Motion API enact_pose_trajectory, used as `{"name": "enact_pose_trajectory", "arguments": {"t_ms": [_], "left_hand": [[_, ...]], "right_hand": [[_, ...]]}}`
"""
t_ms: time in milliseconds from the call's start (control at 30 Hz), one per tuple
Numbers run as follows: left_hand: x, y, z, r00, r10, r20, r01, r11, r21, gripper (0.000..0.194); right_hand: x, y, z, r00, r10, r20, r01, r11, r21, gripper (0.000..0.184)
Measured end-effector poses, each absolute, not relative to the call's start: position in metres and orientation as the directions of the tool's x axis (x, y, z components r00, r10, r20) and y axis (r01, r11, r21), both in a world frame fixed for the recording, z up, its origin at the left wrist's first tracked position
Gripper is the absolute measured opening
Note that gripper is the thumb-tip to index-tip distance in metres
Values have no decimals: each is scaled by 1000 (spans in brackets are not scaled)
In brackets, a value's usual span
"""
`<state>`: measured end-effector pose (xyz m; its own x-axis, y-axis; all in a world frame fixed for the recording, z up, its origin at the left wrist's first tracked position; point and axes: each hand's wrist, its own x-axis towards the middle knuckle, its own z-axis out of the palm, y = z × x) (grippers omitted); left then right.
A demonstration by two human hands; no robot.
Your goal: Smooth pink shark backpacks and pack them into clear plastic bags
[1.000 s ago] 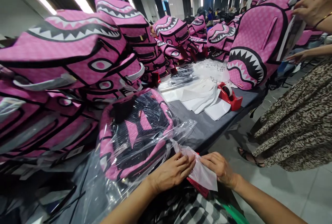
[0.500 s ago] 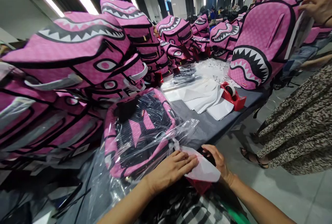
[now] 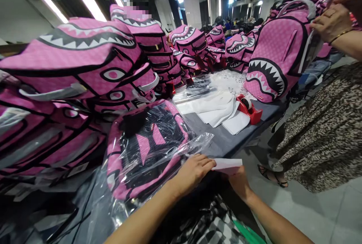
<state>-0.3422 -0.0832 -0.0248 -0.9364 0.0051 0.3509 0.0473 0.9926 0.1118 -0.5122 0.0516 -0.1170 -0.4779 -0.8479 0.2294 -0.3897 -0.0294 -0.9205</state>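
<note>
Near the table's front edge, a piece of white paper [image 3: 227, 164] is between my two hands, seen nearly edge-on. My left hand [image 3: 197, 169] is closed over its left end, the fingers bent and pressed together. From below, my right hand [image 3: 239, 180] grips the right end, its fingertips hidden behind the paper. Just left of my hands lies a pink and black backpack [image 3: 149, 144] inside a clear plastic bag [image 3: 202, 142]. The bag's loose edge reaches close to my left hand.
Shark-mouth backpacks [image 3: 85, 51] are stacked along the left and back. White sheets [image 3: 217, 104] and a red tape dispenser [image 3: 250, 110] lie on the grey table [image 3: 226, 140]. At right, a co-worker's hands [image 3: 333, 19] touch an upright backpack [image 3: 278, 53].
The paper has turned from a broad, rounded face to a narrow, edge-on strip. My right hand's fingers have closed beneath it. The co-worker's second hand has come to the upright backpack.
</note>
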Motion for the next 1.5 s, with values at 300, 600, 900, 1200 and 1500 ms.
{"name": "enact_pose_trajectory", "arguments": {"t_ms": [300,600,900,1200,1500], "left_hand": [[-333,-77,-18,-915,-3,404,22,998,58,24],[-318,-63,-43,-875,220,431,185,975,-123,31],[-299,-54,-51,-728,69,682,76,997,-19,20],[-302,-54,-69,-652,-202,731,-96,978,185,22],[-377,-136,-10,-581,-755,306,-567,644,513,36]], "right_hand": [[-540,59,-94,-229,-815,532,-536,-351,-768,25],[-518,60,-109,-368,-889,273,-376,-126,-918,31],[-528,93,-127,-208,-894,397,-631,-188,-753,17],[-527,-53,-13,223,-783,581,-810,-481,-337,23],[-529,-70,63,-132,-690,712,-760,-391,-519,31]]}}
